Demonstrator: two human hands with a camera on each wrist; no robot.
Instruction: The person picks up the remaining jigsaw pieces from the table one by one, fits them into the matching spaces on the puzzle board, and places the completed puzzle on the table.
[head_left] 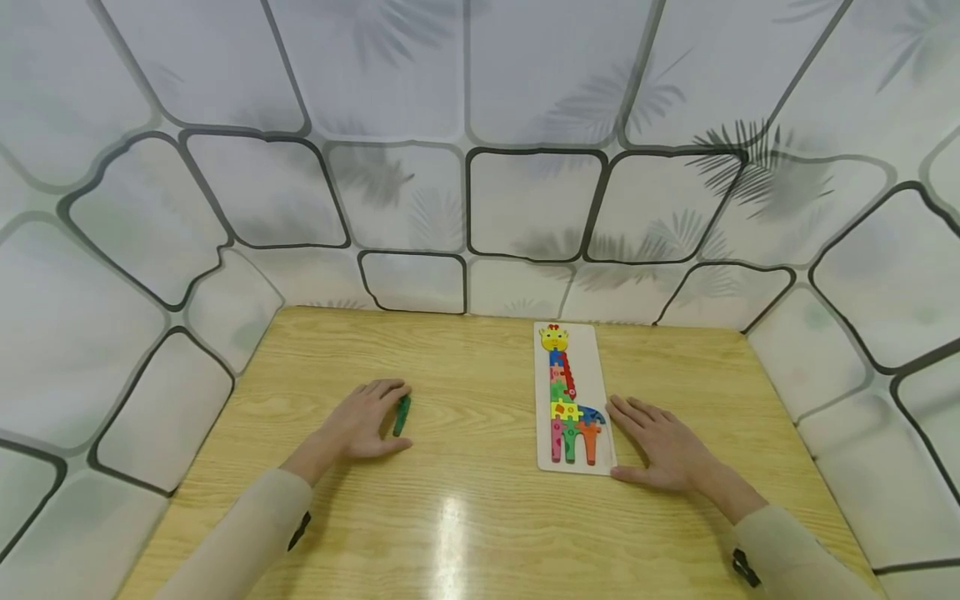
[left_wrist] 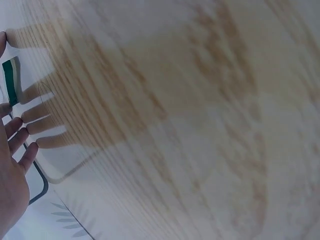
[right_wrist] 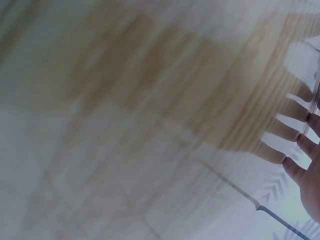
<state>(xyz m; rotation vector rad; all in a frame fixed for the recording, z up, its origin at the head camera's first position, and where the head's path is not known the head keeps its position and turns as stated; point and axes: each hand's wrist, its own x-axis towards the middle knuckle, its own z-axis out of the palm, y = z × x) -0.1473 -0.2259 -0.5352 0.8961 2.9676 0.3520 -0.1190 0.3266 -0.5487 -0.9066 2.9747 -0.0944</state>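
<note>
My left hand (head_left: 363, 423) rests on the table with its thumb and fingers spread around a small dark green strip-like piece (head_left: 402, 416). In the left wrist view, a fingertip sits right at one end of this green piece (left_wrist: 10, 82), while the thumb is apart from it. My right hand (head_left: 666, 446) lies flat with spread fingers at the right edge of a white puzzle board (head_left: 588, 358), thumb near its lower corner. The board carries a giraffe puzzle (head_left: 564, 410) of several coloured pieces: yellow head, red mane, blue, green, pink and orange parts.
A light wood-grain table (head_left: 472, 392) spreads under both hands. White walls (head_left: 536, 204) with dark stone outlines and leaf prints enclose its back and sides. Light glares on the tabletop near the front middle.
</note>
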